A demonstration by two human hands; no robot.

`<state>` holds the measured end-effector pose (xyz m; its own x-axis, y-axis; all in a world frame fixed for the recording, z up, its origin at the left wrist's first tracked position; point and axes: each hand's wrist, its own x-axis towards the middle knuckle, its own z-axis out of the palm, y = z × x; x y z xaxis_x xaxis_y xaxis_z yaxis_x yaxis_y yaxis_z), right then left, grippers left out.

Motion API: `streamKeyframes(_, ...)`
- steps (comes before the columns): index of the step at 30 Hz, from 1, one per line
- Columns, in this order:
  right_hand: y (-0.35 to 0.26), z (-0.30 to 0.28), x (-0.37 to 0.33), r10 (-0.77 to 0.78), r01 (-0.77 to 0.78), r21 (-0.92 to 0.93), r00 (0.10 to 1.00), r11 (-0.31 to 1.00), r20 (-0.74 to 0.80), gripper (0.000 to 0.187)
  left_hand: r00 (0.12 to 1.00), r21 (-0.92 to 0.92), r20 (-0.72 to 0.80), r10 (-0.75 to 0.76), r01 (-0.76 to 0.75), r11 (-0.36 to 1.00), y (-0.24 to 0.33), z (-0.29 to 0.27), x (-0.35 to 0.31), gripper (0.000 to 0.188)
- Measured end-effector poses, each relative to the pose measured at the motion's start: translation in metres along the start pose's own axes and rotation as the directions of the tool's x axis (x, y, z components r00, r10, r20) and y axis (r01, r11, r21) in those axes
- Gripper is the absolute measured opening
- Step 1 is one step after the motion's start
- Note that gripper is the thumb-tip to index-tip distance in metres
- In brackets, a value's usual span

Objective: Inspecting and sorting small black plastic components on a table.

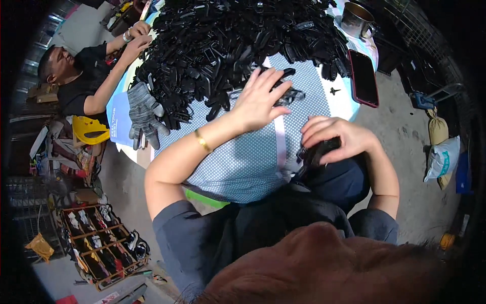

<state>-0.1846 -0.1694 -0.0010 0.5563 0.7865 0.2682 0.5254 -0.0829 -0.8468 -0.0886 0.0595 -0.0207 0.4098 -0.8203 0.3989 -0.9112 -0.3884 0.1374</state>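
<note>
A big heap of small black plastic pieces covers the far part of a table with a patterned blue-grey cloth. At the heap's near edge lies my left hand, its fingers stretched out over a few loose pieces. My right hand is at the table's near right edge, above my lap, with its fingers curled round a bunch of black pieces. Their exact kind is too small to make out. One tiny black piece lies alone on a pale strip right of the heap.
A grey knitted glove rests at the table's left edge. On the right are a phone and a metal mug. A co-worker reaches to the table from the left. Sacks stand on the floor at right; a wooden rack is lower left.
</note>
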Motion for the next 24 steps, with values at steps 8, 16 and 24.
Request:
streamKeyframes(8,-0.004,-0.005,0.024,0.253,-0.39,-0.16,0.806,0.907,-0.535,0.022,0.987,-0.403,-0.153,-0.045,-0.02,0.915,-0.014,0.015,0.055,0.031)
streamKeyframes(16,0.036,-0.024,0.042,0.077,-0.555,-0.653,0.789,0.516,-0.609,0.028,0.927,0.15,-0.344,0.147,-0.1,0.984,-0.052,0.011,0.114,0.027)
streamKeyframes(24,0.032,-0.043,0.047,0.228,-0.601,-0.492,0.748,0.63,-0.623,0.029,0.939,0.063,-0.341,0.053,-0.033,0.997,-0.055,0.013,0.128,0.02)
